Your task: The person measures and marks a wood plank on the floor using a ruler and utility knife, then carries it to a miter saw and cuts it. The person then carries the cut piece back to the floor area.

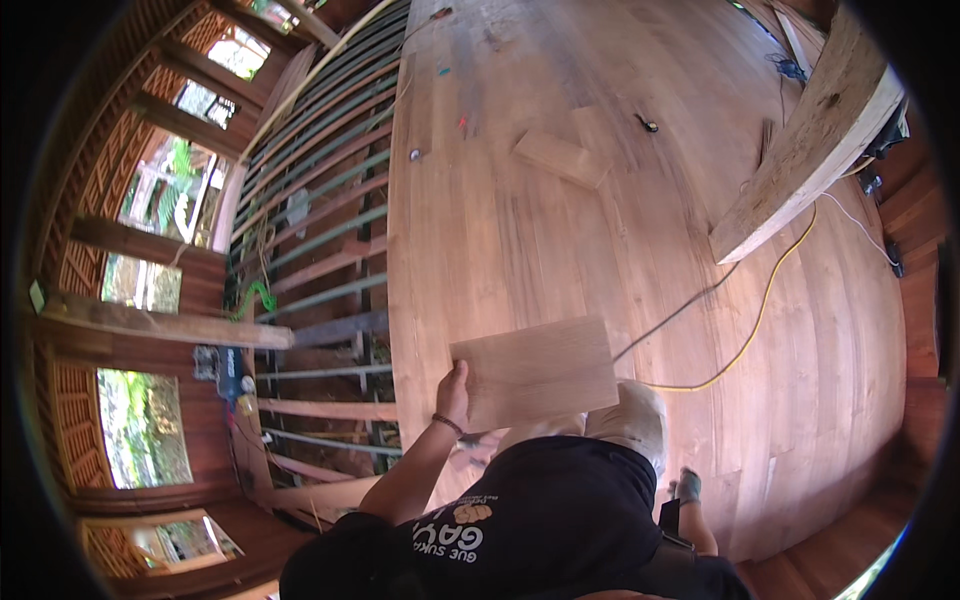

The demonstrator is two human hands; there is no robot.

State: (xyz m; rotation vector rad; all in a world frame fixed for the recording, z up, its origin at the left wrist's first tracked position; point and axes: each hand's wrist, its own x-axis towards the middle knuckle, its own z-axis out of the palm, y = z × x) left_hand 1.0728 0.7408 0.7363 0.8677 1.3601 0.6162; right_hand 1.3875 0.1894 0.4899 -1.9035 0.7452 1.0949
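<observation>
Left hand [453, 393] fingers clamp the short board [535, 370] by its left edge, carrying it flat over the plank floor [560, 240]. Right hand is out of view.

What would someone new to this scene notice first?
Probably the flat rectangular pale wooden board held at its left edge by the left hand, low in the middle. To its left the plank floor stops and bare joists lie open. A yellow cable snakes across the planks on the right.
</observation>
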